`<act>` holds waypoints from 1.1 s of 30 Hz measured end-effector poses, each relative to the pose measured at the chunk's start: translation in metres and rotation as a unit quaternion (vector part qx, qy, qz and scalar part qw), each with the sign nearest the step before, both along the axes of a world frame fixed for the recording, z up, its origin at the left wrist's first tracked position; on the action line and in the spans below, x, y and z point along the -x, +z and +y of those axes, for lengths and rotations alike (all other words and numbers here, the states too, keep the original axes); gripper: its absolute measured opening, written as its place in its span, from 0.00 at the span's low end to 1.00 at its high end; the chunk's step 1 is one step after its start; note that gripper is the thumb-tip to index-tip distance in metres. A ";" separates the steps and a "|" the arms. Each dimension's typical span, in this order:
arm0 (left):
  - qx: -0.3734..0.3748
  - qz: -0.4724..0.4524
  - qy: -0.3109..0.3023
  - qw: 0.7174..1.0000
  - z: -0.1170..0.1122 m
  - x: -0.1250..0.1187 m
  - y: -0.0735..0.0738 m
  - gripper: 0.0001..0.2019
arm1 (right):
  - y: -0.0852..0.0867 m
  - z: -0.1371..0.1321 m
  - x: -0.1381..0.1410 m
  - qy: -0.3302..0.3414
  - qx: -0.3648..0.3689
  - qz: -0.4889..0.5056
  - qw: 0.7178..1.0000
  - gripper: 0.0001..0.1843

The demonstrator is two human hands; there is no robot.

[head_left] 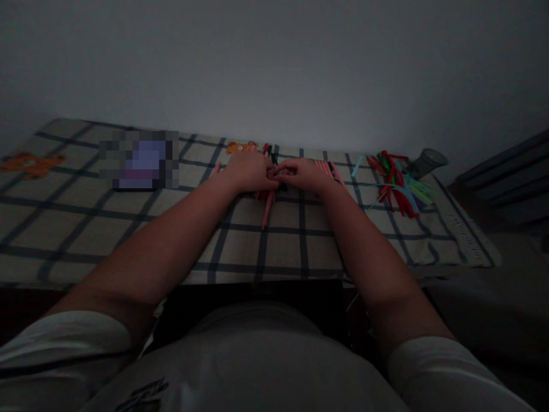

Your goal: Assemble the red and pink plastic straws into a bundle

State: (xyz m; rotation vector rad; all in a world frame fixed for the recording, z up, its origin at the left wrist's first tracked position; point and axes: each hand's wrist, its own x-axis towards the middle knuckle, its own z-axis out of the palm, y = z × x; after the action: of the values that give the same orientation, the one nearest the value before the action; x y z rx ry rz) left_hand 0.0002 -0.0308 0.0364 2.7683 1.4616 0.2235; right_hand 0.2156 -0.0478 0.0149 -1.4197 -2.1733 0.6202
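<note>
My left hand (251, 170) is closed over a bundle of slim pink, red and dark sticks (268, 209), whose ends stick out above and below it. Close against it, my right hand (302, 173) is pinched at the same spot, its fingertips meeting those of the left. What lies between the right fingertips is too dark and small to make out. Beside the right wrist lies a row of pink sticks (328, 169) with a dark one among them. Another pink stick end (217, 167) shows to the left of my left hand. The exact kind of stick cannot be made out.
A checked cloth (240, 246) with printed orange bears covers the table. A partly blurred phone-like device (143, 163) is at left. On the right lie red, green and blue strips (394, 186) near a dark glass or jar (429, 163). A wall rises behind.
</note>
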 end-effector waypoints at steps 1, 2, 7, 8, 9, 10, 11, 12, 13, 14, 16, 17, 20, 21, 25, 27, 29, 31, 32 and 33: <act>0.000 0.004 -0.001 1.000 0.000 0.000 0.000 0.13 | -0.001 0.000 0.000 0.002 0.006 0.007 1.000 0.14; 0.001 0.007 -0.003 1.000 0.000 0.000 0.000 0.13 | -0.001 0.001 -0.001 0.003 0.011 0.014 1.000 0.13; 0.003 0.008 -0.009 1.000 0.002 0.000 -0.002 0.13 | 0.000 -0.001 -0.001 0.000 0.036 0.036 0.999 0.08; 0.004 0.009 -0.007 1.000 0.003 -0.001 -0.002 0.13 | 0.000 -0.001 0.000 -0.001 0.037 0.040 0.999 0.08; 0.006 0.008 -0.004 1.000 0.003 -0.001 -0.003 0.12 | 0.000 -0.001 0.000 -0.002 0.037 0.045 0.998 0.07; 0.007 0.007 -0.003 1.000 0.003 -0.001 -0.004 0.12 | -0.001 -0.002 0.000 -0.004 0.035 0.050 0.998 0.06; 0.008 0.004 -0.003 1.000 0.003 -0.001 -0.004 0.11 | -0.001 -0.002 0.000 -0.006 0.032 0.055 0.998 0.05; 0.008 -0.001 -0.005 1.000 0.003 -0.001 -0.005 0.10 | -0.001 -0.002 0.000 -0.007 0.029 0.060 0.998 0.05; 0.006 -0.008 -0.008 1.000 0.004 -0.001 -0.006 0.10 | -0.002 -0.002 0.000 -0.007 0.026 0.064 0.998 0.05; 0.004 -0.013 -0.009 1.000 0.004 -0.001 -0.006 0.10 | -0.002 -0.001 0.000 -0.006 0.025 0.068 0.997 0.05; 0.002 -0.023 -0.007 1.000 0.003 -0.001 -0.005 0.11 | -0.003 0.000 -0.001 0.002 0.029 0.071 0.997 0.08; 0.001 -0.027 -0.004 1.000 0.003 -0.001 -0.004 0.11 | -0.003 0.001 -0.001 0.005 0.032 0.072 0.997 0.11; 0.000 -0.045 0.005 0.999 -0.001 -0.001 0.001 0.13 | -0.002 0.002 -0.002 -0.002 0.032 0.081 0.996 0.14; 0.000 -0.051 0.009 0.999 -0.003 -0.001 0.002 0.14 | 0.000 0.002 -0.002 -0.008 0.031 0.086 0.996 0.14; -0.022 -0.093 0.012 0.995 -0.008 -0.001 0.005 0.16 | 0.008 0.000 0.000 -0.035 0.044 0.130 0.990 0.18; -0.033 -0.108 0.012 0.994 -0.009 0.001 0.005 0.17 | 0.011 -0.002 0.002 -0.052 0.059 0.163 0.983 0.21; -0.039 -0.112 0.006 0.993 -0.008 0.002 0.004 0.19 | 0.011 -0.002 0.002 -0.072 0.063 0.195 0.976 0.24; -0.039 -0.105 -0.003 0.994 -0.007 0.003 0.003 0.20 | 0.011 -0.001 0.002 -0.096 0.055 0.214 0.971 0.28; -0.038 -0.098 -0.006 0.994 -0.007 0.003 0.003 0.20 | 0.011 -0.001 0.001 -0.108 0.049 0.219 0.969 0.30; -0.036 -0.090 -0.008 0.995 -0.007 0.003 0.003 0.21 | 0.011 -0.001 0.001 -0.117 0.042 0.221 0.967 0.32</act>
State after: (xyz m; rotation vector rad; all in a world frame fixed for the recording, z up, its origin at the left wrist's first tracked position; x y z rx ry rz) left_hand -0.0024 -0.0374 0.0390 2.7284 1.4147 0.5217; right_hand 0.2149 -0.0491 0.0255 -1.3951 -1.6238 0.8552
